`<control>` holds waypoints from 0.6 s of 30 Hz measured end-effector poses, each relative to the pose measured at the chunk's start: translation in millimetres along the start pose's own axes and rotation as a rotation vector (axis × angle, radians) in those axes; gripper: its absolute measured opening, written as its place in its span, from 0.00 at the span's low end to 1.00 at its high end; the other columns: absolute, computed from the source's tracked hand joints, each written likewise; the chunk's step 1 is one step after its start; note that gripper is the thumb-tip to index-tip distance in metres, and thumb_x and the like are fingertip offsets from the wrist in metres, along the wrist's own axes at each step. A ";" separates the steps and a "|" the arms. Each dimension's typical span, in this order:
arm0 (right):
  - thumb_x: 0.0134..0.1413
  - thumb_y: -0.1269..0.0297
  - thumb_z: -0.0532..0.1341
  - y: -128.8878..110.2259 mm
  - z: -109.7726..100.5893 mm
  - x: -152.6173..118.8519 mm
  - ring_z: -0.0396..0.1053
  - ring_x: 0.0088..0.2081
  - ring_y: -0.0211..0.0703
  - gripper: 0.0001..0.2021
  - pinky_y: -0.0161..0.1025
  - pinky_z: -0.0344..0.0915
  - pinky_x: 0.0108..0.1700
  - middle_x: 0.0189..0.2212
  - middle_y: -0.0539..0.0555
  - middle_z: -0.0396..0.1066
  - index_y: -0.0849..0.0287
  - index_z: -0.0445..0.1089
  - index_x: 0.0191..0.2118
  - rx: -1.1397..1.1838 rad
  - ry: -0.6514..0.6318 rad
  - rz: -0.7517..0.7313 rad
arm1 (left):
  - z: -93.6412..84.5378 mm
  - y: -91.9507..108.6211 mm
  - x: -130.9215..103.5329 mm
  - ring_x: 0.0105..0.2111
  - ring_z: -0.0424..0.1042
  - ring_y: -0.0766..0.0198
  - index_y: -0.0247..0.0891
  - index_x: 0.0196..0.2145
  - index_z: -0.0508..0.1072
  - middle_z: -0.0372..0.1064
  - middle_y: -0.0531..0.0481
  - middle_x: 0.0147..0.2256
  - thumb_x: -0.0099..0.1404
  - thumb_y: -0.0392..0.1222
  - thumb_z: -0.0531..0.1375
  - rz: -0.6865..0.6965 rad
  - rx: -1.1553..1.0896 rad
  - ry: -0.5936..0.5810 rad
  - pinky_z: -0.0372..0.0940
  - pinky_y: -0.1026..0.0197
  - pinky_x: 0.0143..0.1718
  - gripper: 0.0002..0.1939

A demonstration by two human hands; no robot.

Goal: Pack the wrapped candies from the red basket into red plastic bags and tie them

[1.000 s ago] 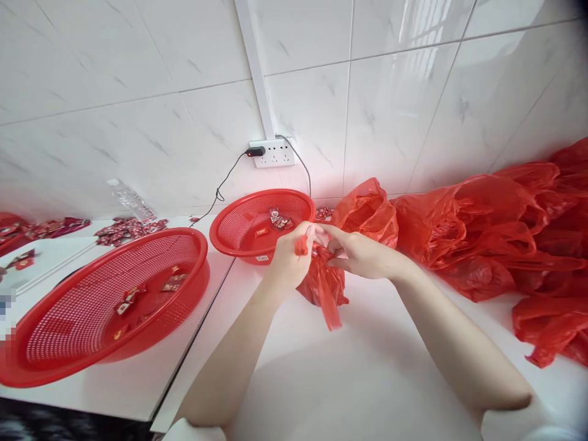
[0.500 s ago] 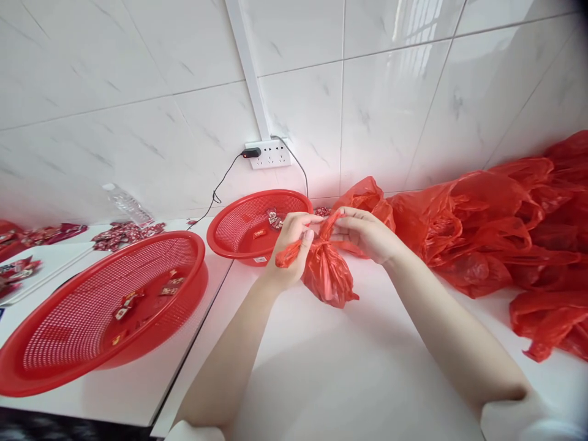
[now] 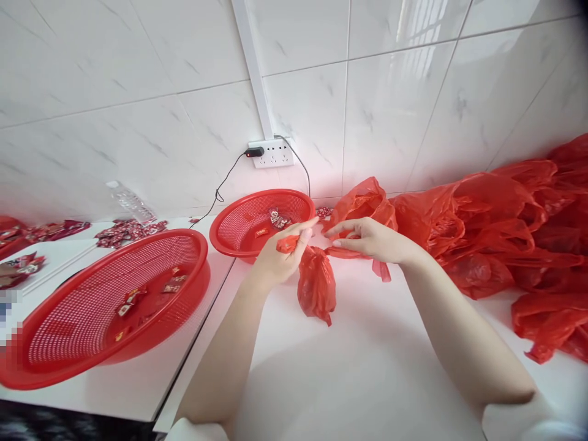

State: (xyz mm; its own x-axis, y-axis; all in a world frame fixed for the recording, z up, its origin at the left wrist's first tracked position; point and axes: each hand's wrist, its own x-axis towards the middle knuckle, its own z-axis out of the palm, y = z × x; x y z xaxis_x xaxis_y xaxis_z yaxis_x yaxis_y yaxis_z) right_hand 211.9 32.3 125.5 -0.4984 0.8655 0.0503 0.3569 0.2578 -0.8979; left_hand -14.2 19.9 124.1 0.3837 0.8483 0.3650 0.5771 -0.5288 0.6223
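Observation:
A small filled red plastic bag (image 3: 316, 285) hangs between my hands, gathered at its neck, above the white table. My left hand (image 3: 280, 254) is closed on one of its handles, with thumb and index finger pointing toward the knot area. At the bag's other side, my right hand (image 3: 367, 237) pinches the second handle, which stretches out to the right with its loose end hanging below the fingers. Whether a knot is fully formed at the neck cannot be made out.
A large red basket (image 3: 190, 294) at left and a smaller red basket (image 3: 220, 245) behind my left hand hold a few wrapped sweets. Red plastic bags (image 3: 482, 214) pile up along the wall at right. A clear bottle (image 3: 133, 202) and a power strip (image 3: 274, 153) are at the back.
My right hand has pulled its handle out to the right, away from my left hand. The bag has swung left and hangs more upright.

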 end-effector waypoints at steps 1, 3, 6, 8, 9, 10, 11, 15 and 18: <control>0.54 0.55 0.62 0.7 -3.7 -2.2 0.65 0.26 0.37 0.11 0.36 0.64 0.26 0.30 0.51 0.70 0.55 0.74 0.37 -0.061 -0.026 0.014 | -3.8 -2.9 -0.1 0.51 0.69 0.56 0.46 0.50 0.73 0.74 0.49 0.46 0.71 0.55 0.46 -0.030 0.051 -0.002 0.62 0.56 0.53 0.22; 0.55 0.56 0.59 3.1 -12.9 -6.9 0.58 0.20 0.34 0.12 0.35 0.59 0.19 0.25 0.50 0.66 0.56 0.72 0.28 -0.149 -0.100 0.063 | -12.8 -9.5 0.6 0.47 0.71 0.55 0.47 0.45 0.76 0.75 0.50 0.41 0.69 0.57 0.47 -0.089 0.139 -0.029 0.63 0.56 0.49 0.21; 0.56 0.56 0.57 7.1 -30.3 -14.6 0.52 0.18 0.33 0.14 0.33 0.51 0.14 0.22 0.49 0.60 0.57 0.67 0.24 -0.243 -0.123 0.104 | -26.8 -19.0 2.5 0.41 0.73 0.54 0.46 0.37 0.77 0.76 0.50 0.37 0.68 0.59 0.47 -0.196 0.234 0.002 0.64 0.57 0.42 0.23; 0.55 0.56 0.58 9.5 -41.2 -19.4 0.55 0.19 0.34 0.13 0.34 0.53 0.17 0.22 0.49 0.61 0.56 0.67 0.24 -0.288 -0.100 0.092 | -32.6 -24.5 2.7 0.35 0.73 0.55 0.44 0.31 0.76 0.75 0.49 0.33 0.68 0.60 0.47 -0.274 0.281 0.025 0.63 0.58 0.35 0.24; 0.55 0.57 0.59 10.7 -45.6 -21.5 0.57 0.21 0.35 0.12 0.35 0.55 0.19 0.23 0.49 0.62 0.56 0.68 0.24 -0.308 -0.092 0.086 | -33.6 -26.8 2.4 0.31 0.72 0.55 0.43 0.29 0.75 0.74 0.49 0.30 0.67 0.61 0.47 -0.298 0.295 0.008 0.62 0.59 0.32 0.25; 0.54 0.57 0.59 11.8 -49.0 -23.4 0.58 0.22 0.36 0.12 0.35 0.56 0.21 0.23 0.49 0.63 0.56 0.68 0.24 -0.333 -0.090 0.087 | -33.4 -28.6 2.0 0.28 0.71 0.57 0.43 0.27 0.74 0.72 0.50 0.26 0.67 0.61 0.47 -0.307 0.297 -0.028 0.61 0.59 0.29 0.26; 0.54 0.58 0.59 13.0 -51.2 -24.9 0.59 0.23 0.37 0.12 0.36 0.56 0.23 0.23 0.49 0.63 0.56 0.68 0.23 -0.366 -0.090 0.099 | -32.1 -30.0 1.6 0.26 0.69 0.58 0.43 0.25 0.73 0.70 0.51 0.24 0.67 0.61 0.47 -0.300 0.291 -0.078 0.59 0.59 0.28 0.25; 0.55 0.59 0.57 15.5 -49.5 -25.9 0.61 0.26 0.41 0.13 0.38 0.56 0.27 0.24 0.51 0.64 0.56 0.67 0.22 -0.576 0.026 0.176 | -24.7 -29.8 1.7 0.28 0.71 0.58 0.45 0.32 0.76 0.72 0.52 0.26 0.66 0.60 0.50 -0.215 0.265 -0.248 0.61 0.61 0.29 0.22; 0.58 0.59 0.55 13.3 -36.8 -18.8 0.67 0.37 0.50 0.10 0.43 0.61 0.36 0.36 0.57 0.68 0.57 0.70 0.34 -0.691 0.279 0.140 | -24.0 -25.1 2.3 0.43 0.73 0.52 0.48 0.50 0.74 0.75 0.48 0.44 0.61 0.61 0.57 -0.153 0.281 -0.245 0.65 0.59 0.38 0.24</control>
State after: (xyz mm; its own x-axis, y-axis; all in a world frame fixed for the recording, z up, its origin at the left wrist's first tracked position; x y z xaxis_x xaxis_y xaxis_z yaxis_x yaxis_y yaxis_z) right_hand 255.1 35.2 128.7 -0.2263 0.9629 0.1471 0.8619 0.2683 -0.4304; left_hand -45.1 35.8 125.9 0.4187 0.9040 0.0861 0.8027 -0.4128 0.4304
